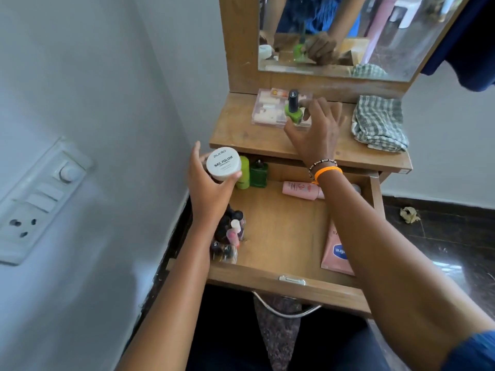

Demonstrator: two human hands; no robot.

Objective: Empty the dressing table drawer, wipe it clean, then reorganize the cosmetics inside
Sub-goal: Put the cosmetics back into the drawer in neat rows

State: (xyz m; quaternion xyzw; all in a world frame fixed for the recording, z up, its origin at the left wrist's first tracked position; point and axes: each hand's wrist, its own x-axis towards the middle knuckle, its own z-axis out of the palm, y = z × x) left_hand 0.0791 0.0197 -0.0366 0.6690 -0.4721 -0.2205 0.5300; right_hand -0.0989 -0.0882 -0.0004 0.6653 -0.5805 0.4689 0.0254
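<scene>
Head view, nearest first: the open drawer [292, 231] juts toward the person, its metal latch [292, 280] on the front edge; inside, a cluster of small nail polish bottles [230, 236] stands at the left wall, a pink sachet [334, 253] lies at the right, and a pink tube [302, 190] lies on its side near the back beside a green bottle [258, 174] and a lime bottle [243, 172]; the left hand [211, 183] holds a white round jar [224, 163] marked nail polish over the drawer's back left corner, fingers curled round it; further, on the table top [241, 135], the right hand [318, 129] pinches a green nail polish bottle [293, 111] standing on a clear compartment box [270, 111]; a checked cloth [379, 123] lies crumpled at the right; behind is the mirror [348, 36].
</scene>
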